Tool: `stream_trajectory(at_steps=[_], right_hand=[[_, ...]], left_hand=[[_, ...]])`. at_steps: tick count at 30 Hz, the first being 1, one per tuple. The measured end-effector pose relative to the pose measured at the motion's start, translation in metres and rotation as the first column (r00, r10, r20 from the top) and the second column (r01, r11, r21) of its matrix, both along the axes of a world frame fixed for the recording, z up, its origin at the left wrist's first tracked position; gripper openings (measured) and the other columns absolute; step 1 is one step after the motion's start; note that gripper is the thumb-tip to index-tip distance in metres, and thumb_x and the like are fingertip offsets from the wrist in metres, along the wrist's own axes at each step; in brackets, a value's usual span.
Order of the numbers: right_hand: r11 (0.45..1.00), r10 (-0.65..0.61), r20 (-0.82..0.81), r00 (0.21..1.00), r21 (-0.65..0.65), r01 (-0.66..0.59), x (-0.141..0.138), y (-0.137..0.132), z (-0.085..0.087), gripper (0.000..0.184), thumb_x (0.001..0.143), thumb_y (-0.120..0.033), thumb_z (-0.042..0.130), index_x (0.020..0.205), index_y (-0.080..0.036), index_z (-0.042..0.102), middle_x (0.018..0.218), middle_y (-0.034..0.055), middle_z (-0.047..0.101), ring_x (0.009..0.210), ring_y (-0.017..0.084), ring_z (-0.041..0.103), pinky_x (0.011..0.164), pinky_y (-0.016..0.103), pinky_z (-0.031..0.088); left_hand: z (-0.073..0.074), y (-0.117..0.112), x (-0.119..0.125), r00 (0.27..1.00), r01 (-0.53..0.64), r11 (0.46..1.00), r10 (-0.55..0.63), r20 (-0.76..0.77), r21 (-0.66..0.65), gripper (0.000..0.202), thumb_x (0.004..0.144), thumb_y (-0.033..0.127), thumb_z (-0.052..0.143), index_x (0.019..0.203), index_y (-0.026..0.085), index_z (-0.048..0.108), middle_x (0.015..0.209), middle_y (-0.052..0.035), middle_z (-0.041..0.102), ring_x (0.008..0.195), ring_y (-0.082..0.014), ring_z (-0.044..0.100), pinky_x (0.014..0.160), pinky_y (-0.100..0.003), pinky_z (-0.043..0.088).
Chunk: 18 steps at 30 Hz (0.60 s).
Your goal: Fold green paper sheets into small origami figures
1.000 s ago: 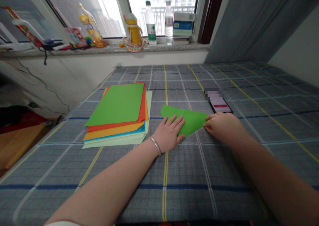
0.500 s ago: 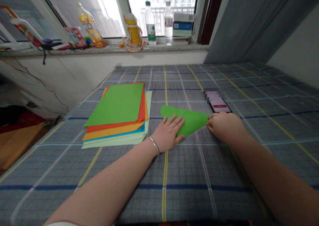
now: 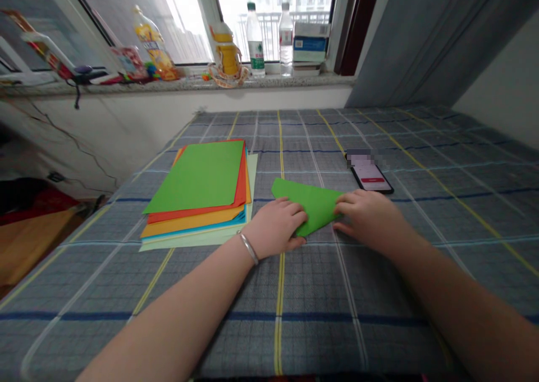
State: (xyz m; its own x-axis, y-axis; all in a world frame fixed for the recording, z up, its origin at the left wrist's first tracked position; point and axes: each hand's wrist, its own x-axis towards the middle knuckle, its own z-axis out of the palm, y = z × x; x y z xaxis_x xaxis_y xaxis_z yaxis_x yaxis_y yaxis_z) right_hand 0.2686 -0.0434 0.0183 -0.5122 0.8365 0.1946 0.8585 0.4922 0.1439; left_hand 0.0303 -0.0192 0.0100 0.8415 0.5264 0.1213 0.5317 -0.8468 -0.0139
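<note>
A folded sheet of green paper point(image 3: 315, 203), roughly a pointed triangle, lies on the checked cloth between my hands. My left hand point(image 3: 275, 225), with a silver bangle at the wrist, has its fingers curled over the paper's left part and the thumb near the lower edge. At the pointed right end, my right hand point(image 3: 366, 213) has its fingers bent around the tip, which they cover. To the left of the paper lies a stack of coloured sheets with a green sheet point(image 3: 202, 174) on top and orange, yellow, blue and pale green ones below.
A phone point(image 3: 370, 174) with its screen lit lies just beyond my right hand. The plaid tablecloth point(image 3: 311, 303) spreads under everything. On the windowsill point(image 3: 189, 83) stand several bottles, a yellow flask point(image 3: 228, 54) and some boxes point(image 3: 310, 45). A grey curtain point(image 3: 404, 45) hangs at the right.
My left hand has gone from lying flat with spread fingers to curling them on the paper. My right hand has shifted left onto the pointed tip.
</note>
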Motion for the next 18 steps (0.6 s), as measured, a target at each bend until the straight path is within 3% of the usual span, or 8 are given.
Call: stream_trajectory(at_steps=[4, 7, 13, 18], right_hand=[[0.982, 0.179, -0.123, 0.976, -0.035, -0.185, -0.016, -0.002, -0.008, 0.012, 0.08, -0.03, 0.068, 0.089, -0.023, 0.066, 0.095, 0.0041, 0.068, 0.091, 0.021, 0.058, 0.077, 0.034, 0.039], [0.971, 0.229, -0.176, 0.957, -0.022, -0.237, -0.025, -0.002, -0.014, 0.009, 0.087, -0.028, 0.059, 0.087, -0.021, 0.064, 0.09, 0.0037, 0.067, 0.088, 0.02, 0.057, 0.076, 0.032, 0.039], [0.975, 0.215, -0.36, 0.908, 0.035, -0.218, -0.026, 0.001, -0.017, 0.009, 0.087, -0.022, 0.053, 0.082, -0.02, 0.06, 0.084, 0.0034, 0.065, 0.084, 0.019, 0.056, 0.076, 0.031, 0.04], [0.978, 0.209, -0.504, 0.838, 0.09, -0.19, -0.022, 0.003, -0.018, 0.006, 0.08, -0.016, 0.056, 0.079, -0.021, 0.058, 0.083, 0.003, 0.065, 0.085, 0.019, 0.056, 0.077, 0.031, 0.042]], left_hand=[[0.004, -0.005, 0.005, 0.997, 0.033, 0.995, -0.026, -0.073, 0.092, 0.017, 0.088, 0.034, 0.055, 0.091, 0.018, 0.06, 0.085, -0.0038, 0.063, 0.075, -0.0184, 0.063, 0.067, -0.031, 0.05], [0.006, -0.007, 0.007, 0.998, 0.035, 0.985, -0.026, -0.056, 0.167, 0.017, 0.092, 0.03, 0.048, 0.087, 0.019, 0.059, 0.078, -0.0016, 0.062, 0.066, -0.0163, 0.061, 0.057, -0.028, 0.046], [0.005, -0.004, 0.006, 0.995, 0.022, 0.965, -0.047, 0.09, 0.261, 0.023, 0.096, 0.031, 0.042, 0.085, 0.018, 0.059, 0.081, -0.0011, 0.065, 0.071, -0.014, 0.061, 0.061, -0.026, 0.044], [0.001, 0.0, 0.002, 0.953, 0.008, 0.973, -0.078, 0.292, 0.232, 0.025, 0.097, 0.037, 0.042, 0.093, 0.02, 0.06, 0.092, -0.0009, 0.068, 0.083, -0.0137, 0.062, 0.073, -0.026, 0.046]])
